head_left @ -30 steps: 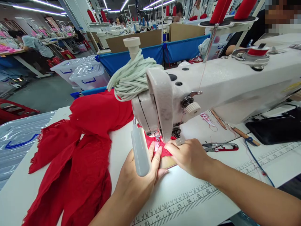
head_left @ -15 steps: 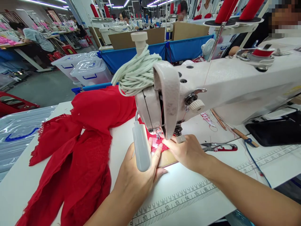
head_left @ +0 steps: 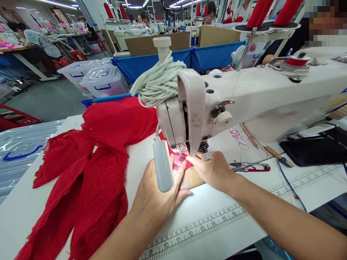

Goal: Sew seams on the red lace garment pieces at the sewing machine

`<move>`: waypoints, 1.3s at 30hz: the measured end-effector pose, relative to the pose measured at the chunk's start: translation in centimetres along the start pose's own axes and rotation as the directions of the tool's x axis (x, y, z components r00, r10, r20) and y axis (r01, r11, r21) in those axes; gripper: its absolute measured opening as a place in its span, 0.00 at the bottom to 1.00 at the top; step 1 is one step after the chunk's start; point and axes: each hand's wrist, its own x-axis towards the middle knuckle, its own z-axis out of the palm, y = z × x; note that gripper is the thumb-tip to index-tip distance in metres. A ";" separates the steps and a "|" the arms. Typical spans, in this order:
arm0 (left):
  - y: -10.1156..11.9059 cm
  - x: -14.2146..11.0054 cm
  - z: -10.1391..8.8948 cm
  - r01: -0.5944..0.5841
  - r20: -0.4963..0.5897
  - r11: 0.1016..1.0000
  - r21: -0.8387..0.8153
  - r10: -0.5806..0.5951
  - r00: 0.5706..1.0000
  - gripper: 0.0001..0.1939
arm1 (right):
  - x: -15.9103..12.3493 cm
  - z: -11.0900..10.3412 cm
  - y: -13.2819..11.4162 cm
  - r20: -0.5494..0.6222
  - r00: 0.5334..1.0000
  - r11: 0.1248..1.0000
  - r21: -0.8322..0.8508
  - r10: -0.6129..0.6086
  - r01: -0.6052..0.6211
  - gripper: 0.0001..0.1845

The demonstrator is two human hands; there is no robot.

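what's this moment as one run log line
left hand: fingers on red lace near presser foot | right hand: fingertips on same lace | red fabric: on table, left of sewing machine | thread snips: right of hands

fabric (head_left: 105, 122) left of sewing machine (head_left: 244, 97); snips (head_left: 251, 167) right of its needle (head_left: 181, 154)

- Sewing workshop, factory floor type.
- Industrial sewing machine (head_left: 252, 97) in the foreground, mounted on a white bench (head_left: 217, 231) with a printed ruler scale.
- Red thread cones (head_left: 260, 14) on a stand above it.
- More machines (head_left: 132, 38) and thread cones in rows behind; several people seated among them.
- Lidded plastic bins (head_left: 104, 81) beside blue cloth troughs (head_left: 217, 56).
- Strip lights (head_left: 56, 3) overhead, bare grey floor (head_left: 62, 103).
- Pink material (head_left: 9, 44) on far-left worktables.
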 end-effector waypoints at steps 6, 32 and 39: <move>-0.1 0.0 -0.1 0.009 -0.001 1.000 0.006 -0.009 1.000 0.30 | 0.2 0.1 0.0 0.086 0.995 0.999 -0.010 0.042 -0.042 0.11; -0.3 0.0 -0.4 -0.100 -0.020 0.987 0.123 0.103 0.994 0.31 | 0.0 0.1 0.0 0.061 0.998 0.999 -0.003 0.032 -0.032 0.12; -0.2 -0.6 0.5 -0.061 -0.001 0.994 0.094 0.061 0.998 0.35 | -0.2 0.4 0.2 -0.057 0.998 1.000 0.020 -0.003 0.004 0.12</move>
